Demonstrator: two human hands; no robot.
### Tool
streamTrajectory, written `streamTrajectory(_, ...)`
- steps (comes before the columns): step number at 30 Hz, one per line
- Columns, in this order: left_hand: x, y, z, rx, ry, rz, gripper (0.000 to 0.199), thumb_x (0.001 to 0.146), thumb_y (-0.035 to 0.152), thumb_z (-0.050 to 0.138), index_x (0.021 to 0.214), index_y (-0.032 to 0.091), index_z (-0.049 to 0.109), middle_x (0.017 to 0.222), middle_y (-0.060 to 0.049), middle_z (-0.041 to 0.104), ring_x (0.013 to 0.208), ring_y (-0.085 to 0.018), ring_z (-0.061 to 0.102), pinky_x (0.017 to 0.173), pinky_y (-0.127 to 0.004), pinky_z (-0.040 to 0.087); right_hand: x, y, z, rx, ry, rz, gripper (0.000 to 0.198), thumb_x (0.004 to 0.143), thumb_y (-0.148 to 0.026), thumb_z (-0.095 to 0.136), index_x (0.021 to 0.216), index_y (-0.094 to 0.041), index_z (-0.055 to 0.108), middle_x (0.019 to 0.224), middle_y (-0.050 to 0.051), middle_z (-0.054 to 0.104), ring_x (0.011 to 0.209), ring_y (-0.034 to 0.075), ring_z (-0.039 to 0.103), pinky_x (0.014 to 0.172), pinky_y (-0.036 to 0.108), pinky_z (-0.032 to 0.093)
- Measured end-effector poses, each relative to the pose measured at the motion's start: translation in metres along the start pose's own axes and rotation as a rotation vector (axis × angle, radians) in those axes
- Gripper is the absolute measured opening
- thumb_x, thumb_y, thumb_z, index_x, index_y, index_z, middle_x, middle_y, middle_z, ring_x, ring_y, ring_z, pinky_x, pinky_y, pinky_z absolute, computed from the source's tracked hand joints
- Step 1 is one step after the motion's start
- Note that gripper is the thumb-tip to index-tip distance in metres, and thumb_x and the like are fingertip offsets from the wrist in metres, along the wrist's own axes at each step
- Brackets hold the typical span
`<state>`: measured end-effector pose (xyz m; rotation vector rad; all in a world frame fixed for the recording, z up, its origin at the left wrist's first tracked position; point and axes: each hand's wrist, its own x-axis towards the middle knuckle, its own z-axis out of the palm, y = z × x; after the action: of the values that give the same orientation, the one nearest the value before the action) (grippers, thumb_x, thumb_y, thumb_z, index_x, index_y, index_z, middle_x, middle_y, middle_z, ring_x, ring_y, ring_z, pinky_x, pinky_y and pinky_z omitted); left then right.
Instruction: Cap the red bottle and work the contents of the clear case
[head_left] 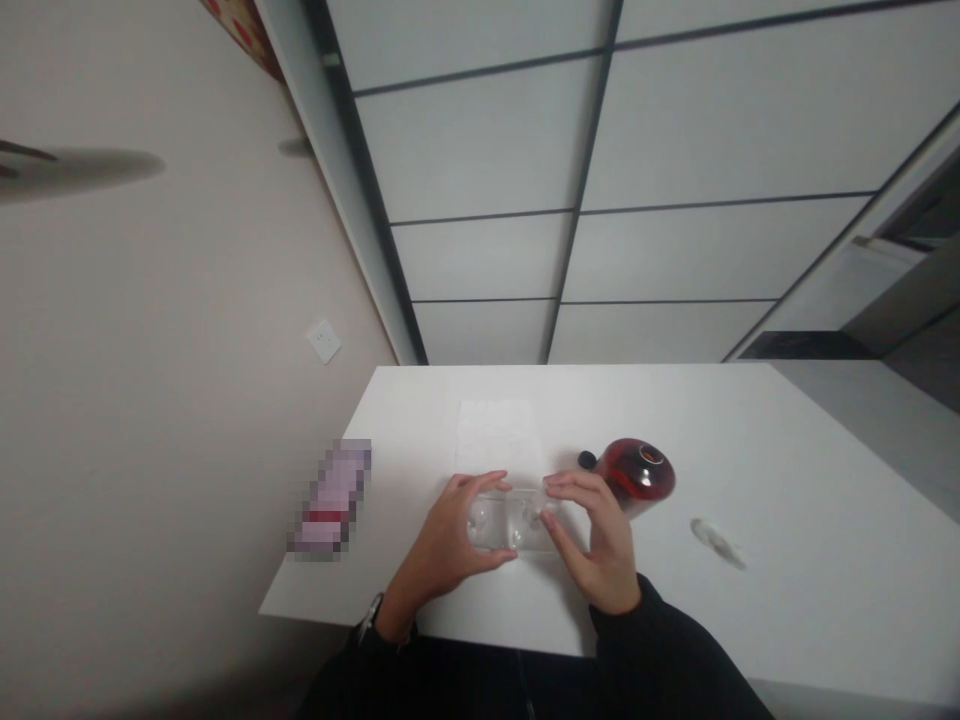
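A clear plastic tray (495, 530) with rounded hollows lies on the white table in front of me. My left hand (454, 535) is curved around its left end, thumb on the near edge and fingers on the far edge. Over the right part of the tray, my right hand (596, 535) has its thumb and fingertips closed around a small clear piece (538, 502); its exact kind is too blurred to tell. Just beyond the right hand is a dark red, glossy bottle (630, 472), with a small black cap (587, 460) beside it.
A pinkish package (334, 500), blurred out, lies near the table's left edge. A crumpled clear strip (718, 543) is to the right. Behind the tray lies a pale flat sheet (496, 432). The white table (787, 590) meets a panelled cabinet (480, 260) at the back.
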<state>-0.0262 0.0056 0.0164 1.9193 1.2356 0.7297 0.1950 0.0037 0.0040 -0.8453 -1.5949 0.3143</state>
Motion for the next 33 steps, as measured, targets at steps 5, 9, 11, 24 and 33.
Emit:
streamTrajectory(5,0.000,0.001,0.000,0.003,-0.005,-0.011,0.087,0.074,0.021,0.092,0.151,0.027,0.052,0.143,-0.008,0.069,0.134,-0.034,0.057,0.119,-0.054,0.043,-0.003,0.002,-0.006,0.017,-0.022,0.013,0.026,0.094,-0.012,0.069,0.115,-0.027,0.071,0.107,0.009,0.076,0.100,0.027,0.077,0.086,0.044,0.068)
streamTrajectory(9,0.001,-0.001,0.000,0.002,0.001,0.004,0.088,0.072,0.020,0.093,0.150,0.026,0.053,0.142,-0.008,0.069,0.133,-0.033,0.058,0.119,-0.054,0.044,-0.001,0.003,-0.006,0.019,-0.157,-0.053,0.026,0.096,-0.011,0.066,0.116,-0.027,0.070,0.103,0.007,0.078,0.095,0.025,0.078,0.088,0.044,0.069)
streamTrajectory(11,0.001,-0.002,0.001,0.005,0.005,0.012,0.088,0.071,0.021,0.094,0.150,0.026,0.053,0.142,-0.009,0.069,0.132,-0.033,0.059,0.119,-0.054,0.045,-0.001,0.003,-0.005,0.027,-0.229,-0.071,0.025,0.098,-0.011,0.062,0.115,-0.027,0.069,0.102,0.006,0.078,0.092,0.023,0.078,0.096,0.046,0.068)
streamTrajectory(24,0.001,0.000,0.000,-0.010,0.000,-0.004,0.085,0.073,0.026,0.092,0.150,0.027,0.055,0.144,-0.009,0.069,0.134,-0.035,0.059,0.119,-0.056,0.045,-0.018,0.022,-0.001,0.039,-0.391,0.248,0.064,0.094,-0.032,0.075,0.152,-0.028,0.050,0.118,0.008,0.076,0.120,0.032,0.075,0.127,0.066,0.039)
streamTrajectory(33,0.002,0.003,-0.001,-0.017,0.010,-0.019,0.086,0.071,0.025,0.093,0.149,0.028,0.057,0.143,-0.008,0.070,0.134,-0.035,0.060,0.119,-0.054,0.047,-0.018,0.025,-0.002,0.096,-0.400,0.329,0.062,0.093,-0.029,0.076,0.152,-0.030,0.058,0.121,0.007,0.080,0.124,0.032,0.074,0.129,0.071,0.031)
